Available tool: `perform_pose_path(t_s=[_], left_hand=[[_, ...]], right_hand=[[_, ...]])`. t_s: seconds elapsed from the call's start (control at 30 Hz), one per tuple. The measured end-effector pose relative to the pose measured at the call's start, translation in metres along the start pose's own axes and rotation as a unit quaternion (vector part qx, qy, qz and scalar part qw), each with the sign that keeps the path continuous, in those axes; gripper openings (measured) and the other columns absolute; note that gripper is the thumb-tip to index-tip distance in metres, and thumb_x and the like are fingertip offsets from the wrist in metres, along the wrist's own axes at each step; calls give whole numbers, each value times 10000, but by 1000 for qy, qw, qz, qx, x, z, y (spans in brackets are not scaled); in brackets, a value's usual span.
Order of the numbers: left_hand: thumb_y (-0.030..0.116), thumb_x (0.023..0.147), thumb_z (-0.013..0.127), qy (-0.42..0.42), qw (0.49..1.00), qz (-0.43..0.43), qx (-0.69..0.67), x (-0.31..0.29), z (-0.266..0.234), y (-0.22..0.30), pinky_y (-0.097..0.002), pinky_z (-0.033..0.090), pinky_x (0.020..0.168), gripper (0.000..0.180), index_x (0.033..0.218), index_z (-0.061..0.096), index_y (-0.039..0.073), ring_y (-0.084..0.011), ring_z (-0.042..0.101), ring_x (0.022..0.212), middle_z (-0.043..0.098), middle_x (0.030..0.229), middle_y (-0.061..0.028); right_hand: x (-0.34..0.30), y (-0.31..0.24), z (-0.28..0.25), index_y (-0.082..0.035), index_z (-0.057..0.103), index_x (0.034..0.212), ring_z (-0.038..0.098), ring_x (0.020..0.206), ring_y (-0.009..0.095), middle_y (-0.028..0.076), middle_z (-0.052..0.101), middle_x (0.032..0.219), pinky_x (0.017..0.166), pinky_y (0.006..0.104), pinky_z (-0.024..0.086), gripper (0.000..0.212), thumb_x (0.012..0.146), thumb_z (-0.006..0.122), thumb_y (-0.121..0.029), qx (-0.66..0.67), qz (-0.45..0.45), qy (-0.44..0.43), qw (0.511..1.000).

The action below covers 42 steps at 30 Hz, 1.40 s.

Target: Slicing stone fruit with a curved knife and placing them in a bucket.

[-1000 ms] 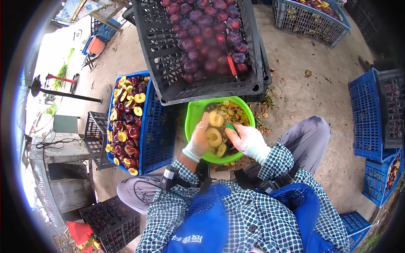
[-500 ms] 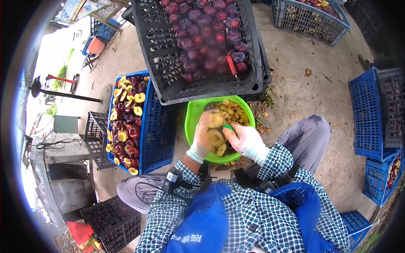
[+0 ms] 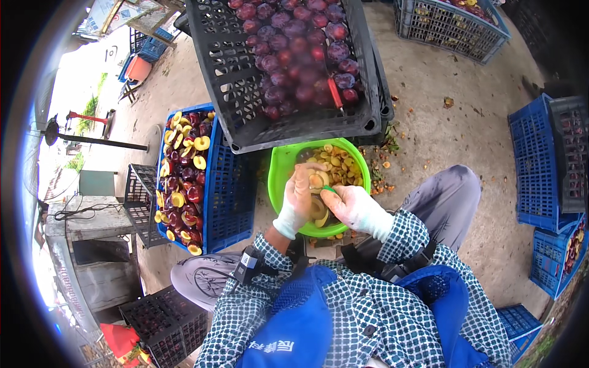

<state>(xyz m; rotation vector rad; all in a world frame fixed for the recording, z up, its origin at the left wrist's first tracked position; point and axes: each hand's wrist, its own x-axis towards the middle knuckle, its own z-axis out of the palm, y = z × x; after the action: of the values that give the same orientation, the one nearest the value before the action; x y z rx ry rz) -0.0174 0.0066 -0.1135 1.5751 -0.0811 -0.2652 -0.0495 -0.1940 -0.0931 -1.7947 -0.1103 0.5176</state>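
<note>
Over a lime-green basin (image 3: 276,175), my two gloved hands work close together. My left hand (image 3: 297,199), its fingertips bare, is closed on a cut plum (image 3: 316,180) whose yellow flesh faces the right hand. My right hand (image 3: 361,210) grips a green-handled knife (image 3: 329,189); its blade cannot be made out. Yellow plum pieces (image 3: 343,164) lie in the basin beneath both hands. Just beyond stands a black crate (image 3: 307,130) of whole dark red plums (image 3: 279,46), with a red-handled tool (image 3: 335,93) resting at its right side.
Left of the basin, a blue crate (image 3: 230,190) is heaped with halved plums (image 3: 187,172). Black crates (image 3: 164,325) stand at lower left. Blue crates (image 3: 534,162) are stacked on the right, and another crate (image 3: 451,30) stands far right. Scraps (image 3: 383,184) litter the concrete floor.
My left fingers have shifted and turned around the cut plum. My right hand has moved slightly, bringing the green-handled knife closer to the plum.
</note>
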Motion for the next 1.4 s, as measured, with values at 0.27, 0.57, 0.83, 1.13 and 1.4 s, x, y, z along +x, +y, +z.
perform_pose_path(t_s=[0.27,0.57,0.83,1.13,1.4], left_hand=[[718,1184,302,-54,996,-35,66,-4,-12,19,-320,561,995,800,1266,703,30,-141,682,1063,727,1101,-58],[784,1147,324,-72,995,-69,28,-7,-12,39,-296,548,952,865,1223,724,21,-137,672,999,726,1089,-50],[773,1150,357,27,991,99,88,1,11,31,-315,560,928,864,1209,741,1,-166,698,996,738,1165,-75],[539,1178,593,212,975,-59,-19,-2,-82,0,-286,565,632,501,1104,708,57,-151,702,697,732,929,-59],[464,1113,664,516,659,-93,538,-51,-397,77,-363,577,731,381,1200,726,98,-236,720,826,754,1021,-99]], right_hand=[[-11,-34,-28,-115,633,933,403,557,82,-47,482,677,523,286,313,467,1165,559,-514,244,120,-187,944],[-9,-19,-18,-107,650,975,405,480,101,-35,494,650,439,298,324,534,1177,479,-571,367,199,-255,872],[-12,0,0,-163,609,1002,290,398,77,-66,397,598,354,268,222,510,1194,440,-604,634,183,-364,657],[4,-6,-11,-117,614,988,392,424,99,-31,485,623,394,292,312,522,1184,488,-584,354,200,-39,913],[0,-26,-19,-66,636,1015,446,434,102,-14,525,642,419,291,377,507,1192,506,-524,337,121,16,934]])
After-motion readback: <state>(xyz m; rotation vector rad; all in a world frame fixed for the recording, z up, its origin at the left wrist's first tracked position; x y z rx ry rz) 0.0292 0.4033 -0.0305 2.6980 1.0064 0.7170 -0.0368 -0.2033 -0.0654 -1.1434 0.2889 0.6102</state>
